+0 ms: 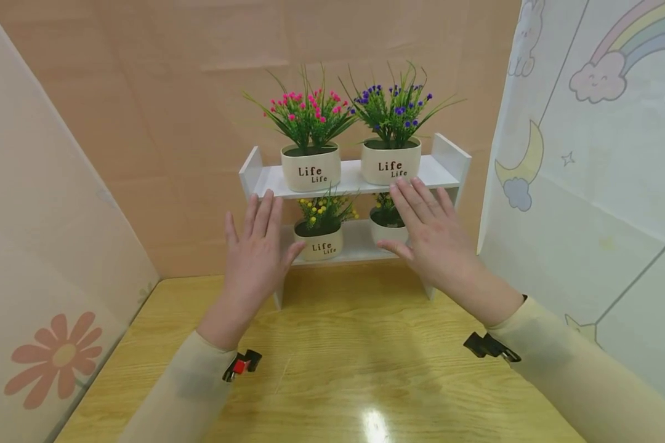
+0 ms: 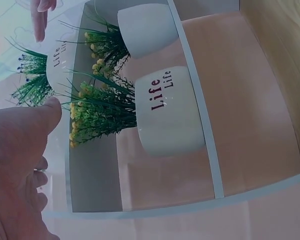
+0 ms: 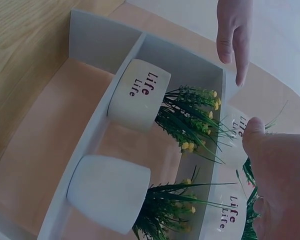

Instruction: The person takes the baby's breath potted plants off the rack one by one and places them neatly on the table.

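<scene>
A small white two-tier shelf [image 1: 350, 177] holds several white pots of artificial flowers. On its top tier stand a pink-flowered pot [image 1: 310, 171] and a purple-flowered pot [image 1: 390, 163], both lettered "Life". Below them are a yellow-flowered pot [image 1: 320, 247] with the same lettering and a second pot [image 1: 386, 232], partly hidden behind the right hand; its facing side looks plain white in the right wrist view. My left hand [image 1: 257, 243], fingers spread, is by the shelf's left front. Fingers extended, my right hand [image 1: 438, 237] overlaps the purple-flowered pot's lower edge. Neither hand holds anything.
The shelf stands on a wood-grain table [image 1: 343, 344], against a peach cloth backdrop [image 1: 133, 123]. White printed panels close in the left side [image 1: 50, 246] and the right side [image 1: 576, 184]. Dark straps with clips sit at both sleeve cuffs.
</scene>
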A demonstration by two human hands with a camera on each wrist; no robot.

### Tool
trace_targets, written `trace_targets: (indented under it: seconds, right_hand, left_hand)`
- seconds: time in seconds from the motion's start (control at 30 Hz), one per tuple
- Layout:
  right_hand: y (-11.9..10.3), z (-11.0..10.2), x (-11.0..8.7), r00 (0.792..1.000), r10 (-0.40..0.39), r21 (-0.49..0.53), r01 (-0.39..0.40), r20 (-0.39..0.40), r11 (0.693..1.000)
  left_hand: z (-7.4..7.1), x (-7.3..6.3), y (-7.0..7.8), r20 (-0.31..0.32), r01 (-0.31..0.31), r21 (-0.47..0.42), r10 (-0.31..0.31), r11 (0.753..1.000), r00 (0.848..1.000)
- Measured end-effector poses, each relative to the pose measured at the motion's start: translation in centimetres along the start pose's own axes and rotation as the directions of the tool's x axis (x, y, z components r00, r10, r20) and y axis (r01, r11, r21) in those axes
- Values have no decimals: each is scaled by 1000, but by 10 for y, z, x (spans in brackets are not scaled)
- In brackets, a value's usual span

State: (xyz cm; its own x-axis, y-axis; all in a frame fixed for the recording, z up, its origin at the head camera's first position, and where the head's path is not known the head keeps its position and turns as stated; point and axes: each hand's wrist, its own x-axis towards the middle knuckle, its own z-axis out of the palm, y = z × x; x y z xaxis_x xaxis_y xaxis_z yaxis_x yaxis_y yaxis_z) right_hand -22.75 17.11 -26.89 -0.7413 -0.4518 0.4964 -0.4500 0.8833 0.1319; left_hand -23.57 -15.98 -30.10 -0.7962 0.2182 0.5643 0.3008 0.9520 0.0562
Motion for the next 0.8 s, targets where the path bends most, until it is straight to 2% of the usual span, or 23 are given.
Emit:
trace_targets:
  seconds: [0.1, 0.33, 0.8]
  right_hand:
    - [2, -3, 4, 1000, 21, 1, -21, 8, 1000]
    - [12, -4, 7, 999, 39, -7, -39, 3, 999]
    - [36, -12, 20, 995, 31, 8, -30, -95, 1000]
  left_hand:
    - [-1, 4, -2, -2, 9, -3, -9, 1000, 1000]
    - [4, 11, -5, 55, 30, 8, -30, 1000, 998]
    - [6, 23, -8, 57, 50, -19, -48, 999, 997]
